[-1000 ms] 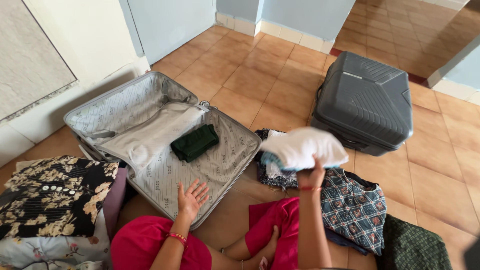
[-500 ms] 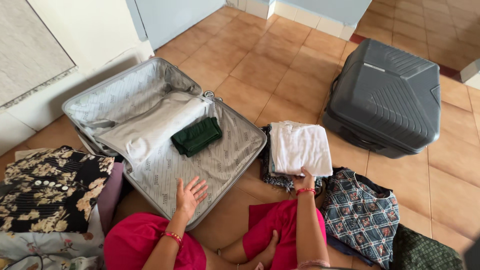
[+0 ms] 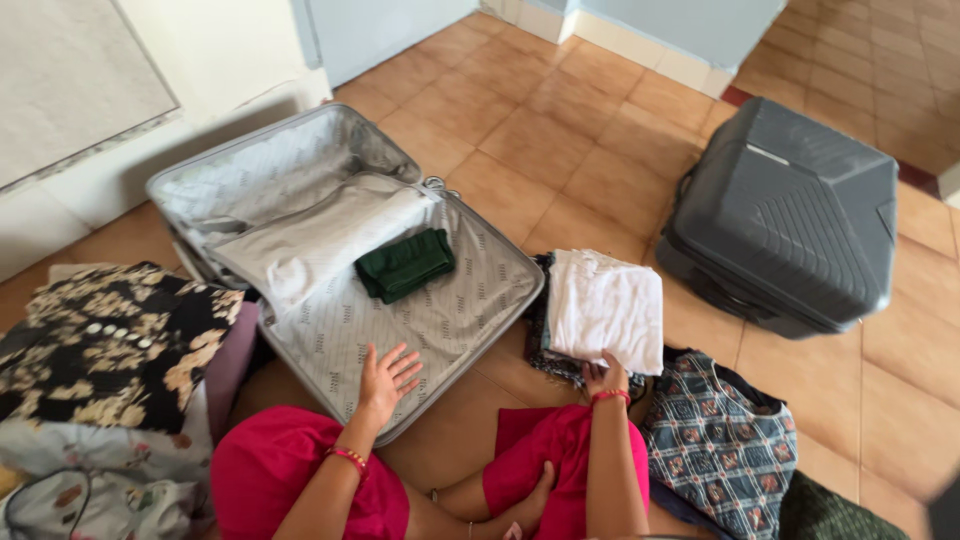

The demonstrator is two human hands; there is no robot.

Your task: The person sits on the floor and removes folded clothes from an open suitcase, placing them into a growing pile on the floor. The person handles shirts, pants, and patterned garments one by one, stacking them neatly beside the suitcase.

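Note:
My left hand (image 3: 385, 380) lies flat and open on the near part of the lined lid of an open grey suitcase (image 3: 300, 190). A folded dark green garment (image 3: 405, 265) rests in the middle of that suitcase. My right hand (image 3: 605, 375) grips the near edge of a folded white garment (image 3: 605, 305), which lies on top of a dark patterned pile on the floor, right of the open suitcase. I sit cross-legged in pink clothing.
A shut dark grey hard suitcase (image 3: 790, 215) lies at the far right. A blue patterned garment (image 3: 720, 430) sits right of my knee. A black floral cloth (image 3: 110, 340) tops a pile at my left. Orange tile floor (image 3: 560, 130) stretches ahead.
My right hand brought the white garment down from the air onto the pile by the suitcase and still holds its edge. My left hand stayed on the suitcase.

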